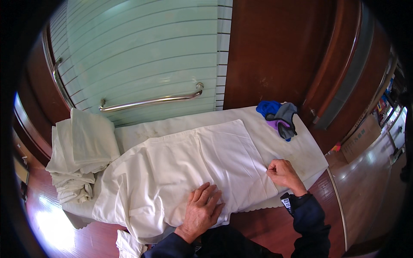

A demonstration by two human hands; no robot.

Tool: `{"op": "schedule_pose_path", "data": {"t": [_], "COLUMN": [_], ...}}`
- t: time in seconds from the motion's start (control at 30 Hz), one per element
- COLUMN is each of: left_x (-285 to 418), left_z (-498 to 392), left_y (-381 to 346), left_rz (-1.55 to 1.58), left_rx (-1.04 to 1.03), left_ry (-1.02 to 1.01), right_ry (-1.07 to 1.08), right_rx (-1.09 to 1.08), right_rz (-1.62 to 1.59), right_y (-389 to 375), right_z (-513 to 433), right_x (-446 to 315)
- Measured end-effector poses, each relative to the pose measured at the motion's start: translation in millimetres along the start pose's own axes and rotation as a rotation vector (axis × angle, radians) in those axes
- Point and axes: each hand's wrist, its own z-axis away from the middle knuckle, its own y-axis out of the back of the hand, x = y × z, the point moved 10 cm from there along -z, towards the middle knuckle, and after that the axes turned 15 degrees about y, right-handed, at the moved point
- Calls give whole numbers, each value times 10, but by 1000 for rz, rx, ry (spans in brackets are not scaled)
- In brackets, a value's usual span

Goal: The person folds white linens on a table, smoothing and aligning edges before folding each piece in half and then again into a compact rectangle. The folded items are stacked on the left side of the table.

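Observation:
A large white cloth is spread over a long covered table, smoother at its right end and rumpled into folds at its left. My left hand rests palm down on the cloth near its front edge, fingers a little apart and holding nothing. At the cloth's right edge, my right hand has its fingers curled and pinched on the fabric; the fingertips are partly hidden. A crease runs down the cloth between its middle and the right edge.
A stack of folded white cloths stands at the table's left end. Blue, grey and purple fabric items lie at the back right of the white table cover. Behind is a glass door with a metal handle. A cardboard box stands right.

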Motion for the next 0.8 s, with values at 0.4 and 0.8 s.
{"op": "schedule_pose_path", "data": {"t": [0.4,0.8], "left_x": [-935,-1105], "left_z": [225,593], "left_y": [1346,1421], "left_rz": [-206,-326], "left_rx": [264,83], "left_ry": [430,344], "right_ry": [221,305], "right_rx": [10,-144], "right_rz": [-114,-164], "right_y": [-14,-411], "right_z": [-101,-316], "right_x": [-762,-1141]}}
